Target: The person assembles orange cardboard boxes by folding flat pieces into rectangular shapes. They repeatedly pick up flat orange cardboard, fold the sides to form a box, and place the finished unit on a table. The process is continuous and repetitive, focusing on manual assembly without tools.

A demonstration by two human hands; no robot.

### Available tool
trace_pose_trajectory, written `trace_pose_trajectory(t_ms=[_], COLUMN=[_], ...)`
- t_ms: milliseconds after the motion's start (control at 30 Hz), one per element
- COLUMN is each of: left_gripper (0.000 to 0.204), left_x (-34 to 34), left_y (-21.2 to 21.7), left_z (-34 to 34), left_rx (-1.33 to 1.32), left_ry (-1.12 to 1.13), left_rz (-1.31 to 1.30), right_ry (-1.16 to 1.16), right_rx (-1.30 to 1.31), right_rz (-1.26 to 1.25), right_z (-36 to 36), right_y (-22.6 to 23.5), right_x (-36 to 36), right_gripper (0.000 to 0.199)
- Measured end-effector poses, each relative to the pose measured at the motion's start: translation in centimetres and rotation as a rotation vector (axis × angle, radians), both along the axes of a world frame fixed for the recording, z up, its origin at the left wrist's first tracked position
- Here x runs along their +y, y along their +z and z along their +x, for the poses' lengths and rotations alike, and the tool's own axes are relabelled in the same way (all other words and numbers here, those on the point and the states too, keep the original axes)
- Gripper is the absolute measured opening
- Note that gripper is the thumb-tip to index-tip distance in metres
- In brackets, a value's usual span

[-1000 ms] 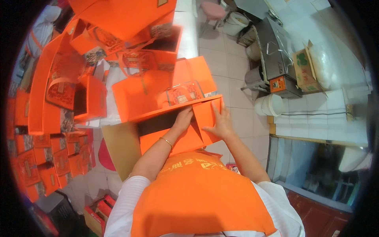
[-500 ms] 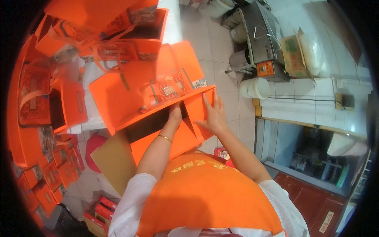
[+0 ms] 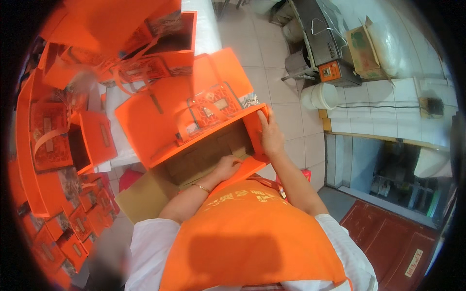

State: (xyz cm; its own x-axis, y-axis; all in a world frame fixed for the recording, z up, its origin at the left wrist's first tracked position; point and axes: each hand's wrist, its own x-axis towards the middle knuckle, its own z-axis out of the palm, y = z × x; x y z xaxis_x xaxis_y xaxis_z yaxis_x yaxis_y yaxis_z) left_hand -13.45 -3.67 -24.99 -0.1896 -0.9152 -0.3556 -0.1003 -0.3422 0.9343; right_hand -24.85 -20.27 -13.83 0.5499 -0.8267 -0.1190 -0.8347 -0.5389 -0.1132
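An open orange gift box [image 3: 145, 140] with a clear patterned window and ribbon handle is tilted toward me, its brown cardboard inside [image 3: 213, 150] showing. My left hand [image 3: 228, 167], with a gold bangle at the wrist, has curled fingers on the near orange wall at the opening; its thumb is hard to make out. My right hand [image 3: 272, 136] grips the right end of the same box, its fingers over the rim. A plain brown flap [image 3: 145, 194] sticks out at the box's left end.
More orange boxes with handles [image 3: 51, 133] crowd the left, and several smaller ones [image 3: 77, 220] lie lower down. Beneath them is a white-covered table [image 3: 206, 29]. White buckets [image 3: 324, 96], a metal machine [image 3: 323, 34] and a carton [image 3: 364, 51] stand at the right wall.
My left hand has come out from deep in the box to its near wall, and the brown inside now shows. My right hand has closed from spread fingers onto the right end.
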Motion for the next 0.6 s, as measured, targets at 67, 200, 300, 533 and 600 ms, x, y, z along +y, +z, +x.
trace_pose_trajectory(t_ms=[67, 200, 300, 533, 600], left_gripper=[0.032, 0.034, 0.035, 0.039, 0.039], left_x=[-0.4, -0.4, -0.5, -1.4, -1.4], left_y=[0.0, 2.5, 2.6, 2.4, 2.6], left_z=[0.4, 0.6, 0.0, 0.5, 0.7], left_rx=[-0.111, 0.132, 0.133, -0.019, -0.008], left_ry=[-0.04, 0.068, 0.049, -0.151, -0.175], left_rz=[-0.061, -0.183, -0.176, -0.092, -0.052], right_ry=[-0.058, -0.219, -0.205, -0.286, -0.254], right_rx=[-0.163, -0.504, -0.214, -0.116, -0.185], right_rz=[0.116, 0.08, 0.213, 0.167, 0.23], right_z=[0.4, -1.1, -2.7, -1.5, -2.0], right_y=[1.3, -0.6, -2.9, -0.5, -0.5], right_x=[-0.4, -0.1, -1.5, -0.5, -0.6], right_gripper=[0.083, 0.064, 0.05, 0.046, 0.05])
